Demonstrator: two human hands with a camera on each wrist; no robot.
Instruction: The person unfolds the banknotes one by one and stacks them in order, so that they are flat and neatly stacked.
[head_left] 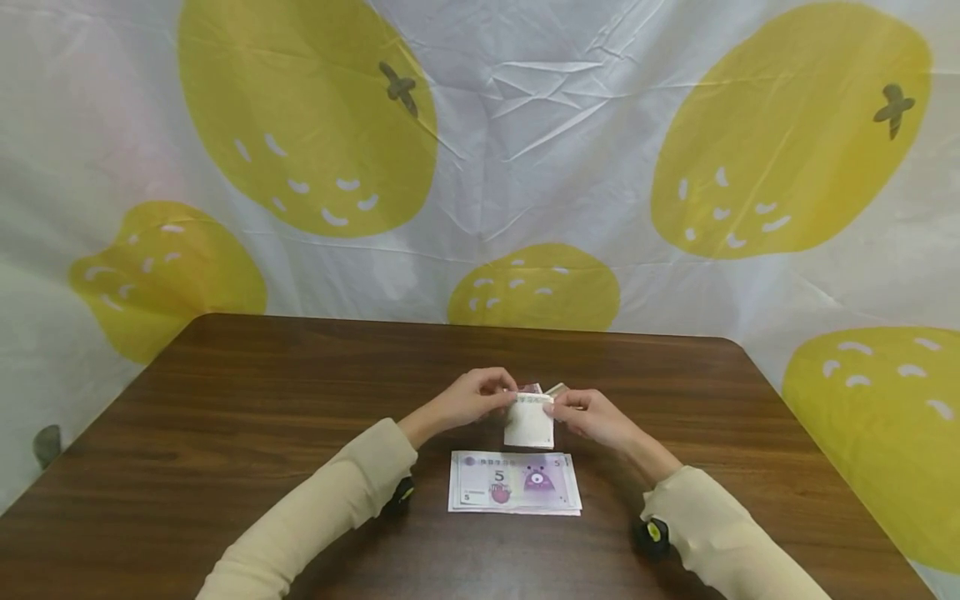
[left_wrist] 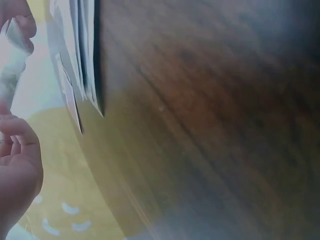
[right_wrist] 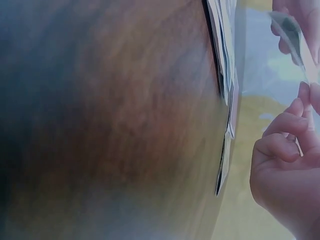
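A small pale folded play banknote (head_left: 529, 423) hangs between the two hands, above the table. My left hand (head_left: 474, 398) pinches its upper left corner, and my right hand (head_left: 596, 417) pinches its right edge. In the left wrist view the left hand (left_wrist: 17, 167) sits at the left edge, partly cut off. The right wrist view shows the right hand (right_wrist: 287, 170) with fingers curled at the note's edge. Just nearer to me lies a stack of purple play banknotes (head_left: 480, 492) marked 5. Behind the folded note, a reddish note (head_left: 531, 388) and a beige one (head_left: 557, 389) peek out, mostly hidden.
The dark brown wooden table (head_left: 300, 375) has rounded far corners. Behind it hangs a pale cloth (head_left: 510, 167) printed with large yellow fruits. Black devices (head_left: 652, 533) are strapped at both wrists under beige sleeves.
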